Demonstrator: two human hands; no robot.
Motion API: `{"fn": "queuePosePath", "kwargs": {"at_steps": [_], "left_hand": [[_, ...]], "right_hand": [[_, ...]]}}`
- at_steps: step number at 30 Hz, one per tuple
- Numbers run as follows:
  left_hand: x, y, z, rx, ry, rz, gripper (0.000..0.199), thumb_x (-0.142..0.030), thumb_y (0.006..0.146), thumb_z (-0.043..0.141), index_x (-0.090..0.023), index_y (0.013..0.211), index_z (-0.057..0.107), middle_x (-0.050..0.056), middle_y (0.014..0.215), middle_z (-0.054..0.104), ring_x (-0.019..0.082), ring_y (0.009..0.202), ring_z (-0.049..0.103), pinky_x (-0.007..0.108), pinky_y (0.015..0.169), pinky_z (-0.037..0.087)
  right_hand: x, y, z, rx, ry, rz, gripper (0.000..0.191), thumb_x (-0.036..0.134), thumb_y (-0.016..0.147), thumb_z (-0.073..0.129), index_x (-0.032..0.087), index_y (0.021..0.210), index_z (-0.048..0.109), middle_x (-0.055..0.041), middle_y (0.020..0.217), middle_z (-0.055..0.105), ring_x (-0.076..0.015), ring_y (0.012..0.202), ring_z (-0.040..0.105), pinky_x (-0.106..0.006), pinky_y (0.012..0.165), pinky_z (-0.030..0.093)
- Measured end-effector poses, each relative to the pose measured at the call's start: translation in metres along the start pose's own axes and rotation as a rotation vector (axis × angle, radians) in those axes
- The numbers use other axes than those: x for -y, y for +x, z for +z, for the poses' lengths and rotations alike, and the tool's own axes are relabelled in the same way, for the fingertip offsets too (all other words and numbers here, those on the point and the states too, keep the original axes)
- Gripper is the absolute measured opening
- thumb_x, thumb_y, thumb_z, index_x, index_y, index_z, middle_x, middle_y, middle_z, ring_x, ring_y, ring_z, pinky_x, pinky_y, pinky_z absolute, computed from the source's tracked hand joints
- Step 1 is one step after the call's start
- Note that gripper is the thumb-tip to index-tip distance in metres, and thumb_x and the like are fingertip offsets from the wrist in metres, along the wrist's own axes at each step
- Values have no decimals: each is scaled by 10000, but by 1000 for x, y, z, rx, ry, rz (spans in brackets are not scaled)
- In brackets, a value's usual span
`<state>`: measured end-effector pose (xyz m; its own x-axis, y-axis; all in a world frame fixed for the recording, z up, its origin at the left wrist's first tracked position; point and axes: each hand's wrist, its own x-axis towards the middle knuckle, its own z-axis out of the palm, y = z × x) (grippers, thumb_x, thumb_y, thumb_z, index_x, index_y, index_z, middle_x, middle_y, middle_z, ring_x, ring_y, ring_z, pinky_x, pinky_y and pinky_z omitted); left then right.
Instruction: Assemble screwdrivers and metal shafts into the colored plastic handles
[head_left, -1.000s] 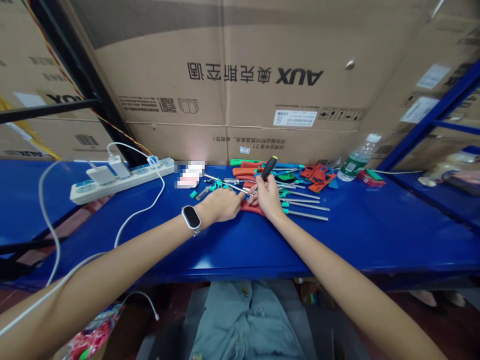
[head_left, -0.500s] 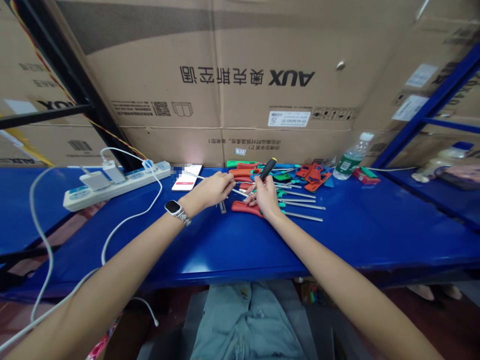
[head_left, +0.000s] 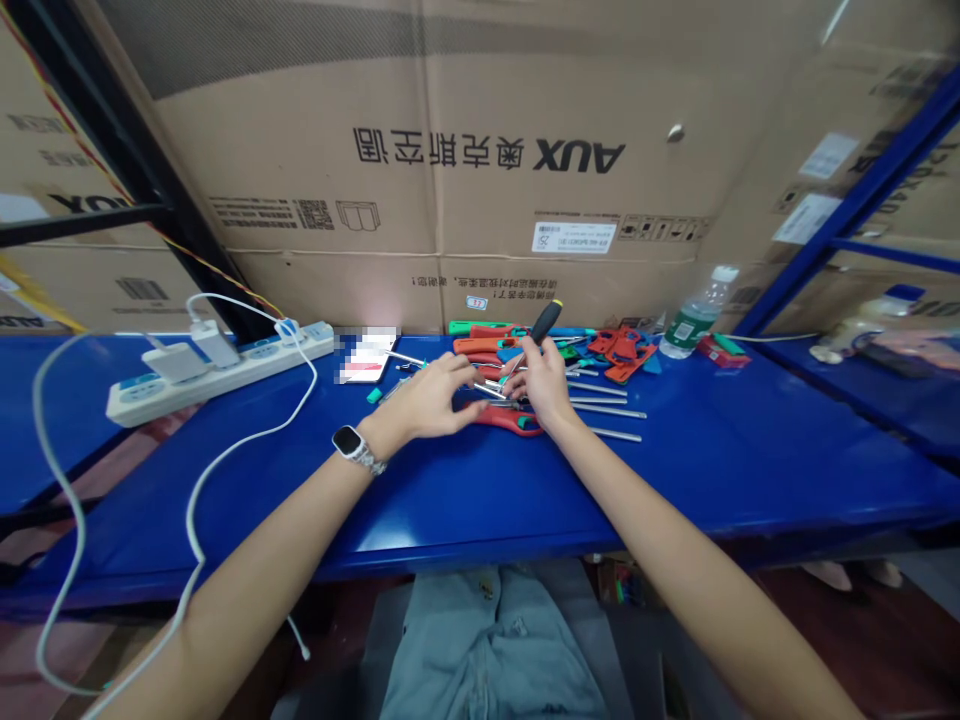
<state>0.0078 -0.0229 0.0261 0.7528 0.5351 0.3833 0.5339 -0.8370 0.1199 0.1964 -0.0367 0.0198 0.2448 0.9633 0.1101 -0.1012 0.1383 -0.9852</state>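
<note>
My right hand [head_left: 546, 385] is closed around a screwdriver [head_left: 546, 320] with a black handle and yellow end, its handle sticking up and its shaft slanting down to the left. My left hand [head_left: 431, 398] is spread, thumb apart from the fingers, over slim metal rods. One metal rod [head_left: 405, 357] shows behind its knuckles, and another rod end lies between both hands. Under and beyond the hands is a pile of tools with red handles [head_left: 510, 418] and long metal rods [head_left: 611, 413]. A small green piece [head_left: 375, 396] lies left of my left hand.
Red-orange plastic parts [head_left: 622, 352] lie right of the pile, near a water bottle [head_left: 686, 315] and a red box [head_left: 724, 350]. A lit phone [head_left: 373, 357] and a white power strip [head_left: 225, 370] with cables are on the blue table [head_left: 465, 510]. Cardboard [head_left: 480, 200] stands behind.
My left hand's fingers have spread from a pinch, and the hand has shifted slightly lower. The screwdriver has moved slightly right and up with my right hand. A small green piece now shows beside the phone.
</note>
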Motion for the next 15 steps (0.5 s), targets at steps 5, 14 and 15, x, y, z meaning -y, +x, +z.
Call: {"fn": "queuePosePath", "kwargs": {"at_steps": [5, 14, 15], "left_hand": [[-23, 2, 20, 139, 205, 104, 544, -601, 976, 497, -119, 1182, 642, 152, 1155, 653, 299, 1073, 606, 433, 978, 454], [-10, 2, 10, 96, 329, 44, 400, -464, 1043, 442, -109, 1090, 619, 149, 1092, 635, 273, 1002, 627, 386, 883, 480], [-5, 0, 3, 87, 319, -1, 392, -456, 1042, 448, -103, 1094, 612, 155, 1096, 628, 267, 966, 632, 376, 844, 486]], "right_hand": [[5, 3, -7, 11, -14, -70, 332, 560, 929, 525, 235, 930, 457, 61, 555, 576, -117, 343, 521, -223, 355, 360], [16, -22, -8, -77, -63, -391, 391, 643, 917, 472, 255, 965, 495, 36, 577, 553, -120, 395, 457, -260, 425, 353], [16, -25, -9, -65, -76, -421, 377, 631, 919, 480, 256, 945, 504, 42, 550, 526, -123, 394, 440, -263, 430, 342]]}}
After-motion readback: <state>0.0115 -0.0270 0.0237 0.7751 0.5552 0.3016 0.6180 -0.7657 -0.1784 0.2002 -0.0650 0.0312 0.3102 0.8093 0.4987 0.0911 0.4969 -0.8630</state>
